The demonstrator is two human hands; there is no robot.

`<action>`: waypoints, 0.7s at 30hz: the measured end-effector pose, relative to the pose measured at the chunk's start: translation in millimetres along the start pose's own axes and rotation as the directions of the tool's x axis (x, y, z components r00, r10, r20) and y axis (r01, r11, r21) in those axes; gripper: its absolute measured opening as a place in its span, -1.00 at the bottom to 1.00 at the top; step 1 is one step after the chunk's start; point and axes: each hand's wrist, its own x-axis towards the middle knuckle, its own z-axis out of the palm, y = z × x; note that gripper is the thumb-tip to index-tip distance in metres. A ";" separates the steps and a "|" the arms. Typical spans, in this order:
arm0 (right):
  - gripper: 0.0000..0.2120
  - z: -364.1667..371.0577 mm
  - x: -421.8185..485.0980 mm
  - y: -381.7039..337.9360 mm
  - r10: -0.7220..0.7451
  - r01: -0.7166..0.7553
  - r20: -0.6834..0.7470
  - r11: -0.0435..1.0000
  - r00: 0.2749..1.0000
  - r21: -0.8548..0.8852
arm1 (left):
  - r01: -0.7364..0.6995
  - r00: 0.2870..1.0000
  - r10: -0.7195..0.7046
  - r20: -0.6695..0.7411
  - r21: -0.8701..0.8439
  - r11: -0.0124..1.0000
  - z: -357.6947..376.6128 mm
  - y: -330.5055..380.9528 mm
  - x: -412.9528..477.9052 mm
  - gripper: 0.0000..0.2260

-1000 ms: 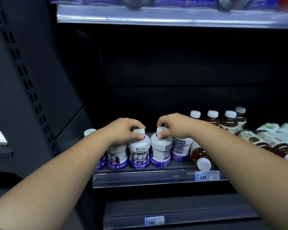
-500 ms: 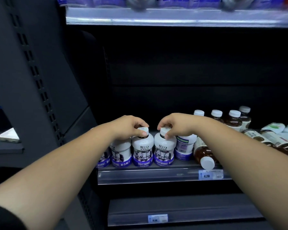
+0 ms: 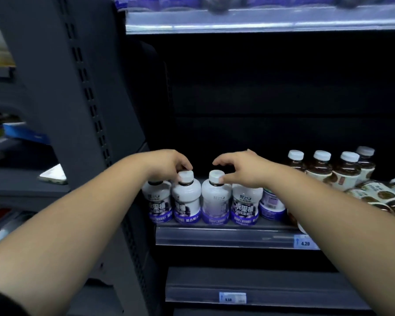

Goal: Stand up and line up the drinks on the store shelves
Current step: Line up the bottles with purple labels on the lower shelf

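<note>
Several white drink bottles with purple labels stand in a row at the left end of the shelf point(image 3: 214, 236). My left hand point(image 3: 169, 165) grips the cap of the second white bottle point(image 3: 186, 199) from above. My right hand point(image 3: 244, 172) hovers over the third white bottle point(image 3: 216, 201). Its thumb touches the side of the cap, and its fingers arch above the cap with a gap. To the right, brown drink bottles point(image 3: 319, 172) with white caps stand upright. More brown bottles lie on their sides point(image 3: 383, 197) at the far right.
A dark perforated upright post point(image 3: 84, 110) borders the shelf on the left. An upper shelf point(image 3: 237, 21) with purple packs runs overhead. A price tag point(image 3: 304, 242) sits on the shelf rail, and a lower shelf point(image 3: 260, 290) lies below. The space behind the bottles is dark.
The view has shifted, so the shelf sits further right. My right hand's fingers have lifted off the third bottle's cap. My left hand still holds its cap.
</note>
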 end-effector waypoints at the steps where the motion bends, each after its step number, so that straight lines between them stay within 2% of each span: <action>1: -0.48 2.5 3.7 -7.2 -0.008 0.008 0.005 1.000 1.000 0.011 | 0.002 1.000 -0.001 -0.029 0.028 1.000 2.7 0.1 -1.7 -0.60; 4: -0.49 8.0 9.9 -26.2 -0.010 0.006 0.055 0.997 0.998 0.076 | 0.011 0.990 -0.005 -0.142 0.043 0.999 15.2 -0.7 -6.5 -0.70; 10: -0.68 13.4 13.1 -32.2 -0.009 0.012 0.059 0.999 0.998 -0.036 | 0.012 0.978 -0.017 -0.210 -0.027 1.000 32.3 -11.5 -1.8 -0.81; 14: -0.58 12.3 11.2 -31.9 -0.004 0.005 0.039 1.000 0.999 -0.031 | 0.020 0.972 -0.026 -0.235 -0.030 0.999 33.7 -10.1 -2.3 -0.80; 16: -0.60 12.2 11.8 -30.5 -0.004 0.006 0.041 0.999 0.999 -0.040 | 0.022 0.974 -0.032 -0.226 -0.043 0.999 32.3 -9.0 -3.6 -0.79; 18: -0.62 12.6 12.6 -28.9 -0.001 0.003 0.049 0.999 0.999 -0.036 | 0.046 0.982 -0.054 -0.180 -0.049 0.998 27.1 -7.5 -6.4 -0.73; 21: -0.63 13.6 12.2 -26.7 0.002 -0.001 0.048 1.000 0.999 -0.023 | 0.128 0.989 -0.118 -0.085 0.124 0.984 13.8 -6.4 -9.3 -0.39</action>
